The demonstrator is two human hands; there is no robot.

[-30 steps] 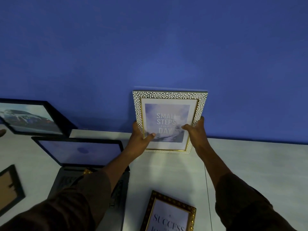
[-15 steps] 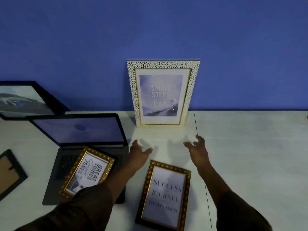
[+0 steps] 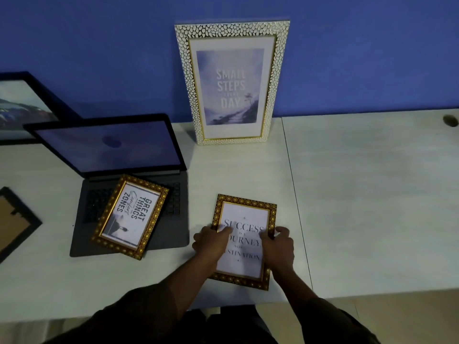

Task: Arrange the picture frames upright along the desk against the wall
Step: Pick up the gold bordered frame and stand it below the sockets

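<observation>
A white-and-gold pebbled frame (image 3: pixel 231 83) reading "Small steps every day" stands upright against the blue wall. A gold frame (image 3: pixel 244 217) with "Success is a journey" lies flat near the desk's front edge. My left hand (image 3: pixel 212 243) grips its left side and my right hand (image 3: pixel 278 247) its right side, thumbs on the glass. Another gold frame (image 3: pixel 131 216) reading "Great things" lies tilted on the laptop keyboard. A black frame (image 3: pixel 22 108) with a car picture leans on the wall at far left. A black frame (image 3: pixel 15 219) lies face down at the left edge.
An open laptop (image 3: pixel 109 150) sits left of centre on the white desk (image 3: pixel 360 194). A seam runs down the desk right of the frames. A cable hole (image 3: pixel 450 120) is at the far right. The desk's front edge is just below my arms.
Both hands let go of the white pebbled frame, left standing at the wall, and drew back to the "Success" frame, which they now grip. The view has tilted down.
</observation>
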